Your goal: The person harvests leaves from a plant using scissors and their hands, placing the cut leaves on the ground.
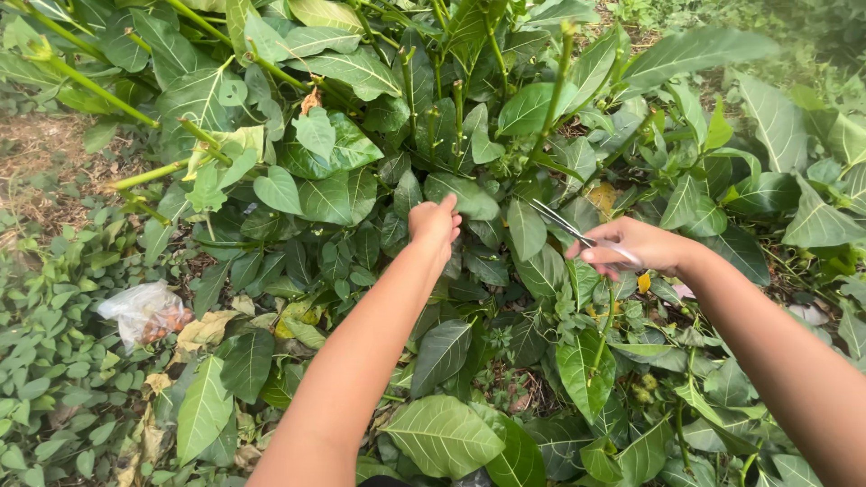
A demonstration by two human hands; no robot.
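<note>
Leafy ground cover fills the view — your right hand (631, 248) grips scissors (561, 221), blades pointing at a stem (550, 108). Left of them, your left hand (433, 225) curls narrowly among the leaves (469, 194); far left lies a bag (144, 311). Steady the stem before cutting.

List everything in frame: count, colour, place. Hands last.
leafy plant: one dense clump, count of stems unclear, green broad leaves, fills centre and top
cut stems: several, light green, upper left, leaning out of the clump
scissors: one pair, metal blades, in the right hand, pointing up-left into the leaves
plastic bag: one, clear with small brownish things inside, on the ground at left
dry leaves: a few, yellow-brown, on the ground beside the bag
low ground cover: many small green leaves, lower left
left hand: one, reaching into the leaves at centre
right hand: one, grip closed on the scissors
</note>
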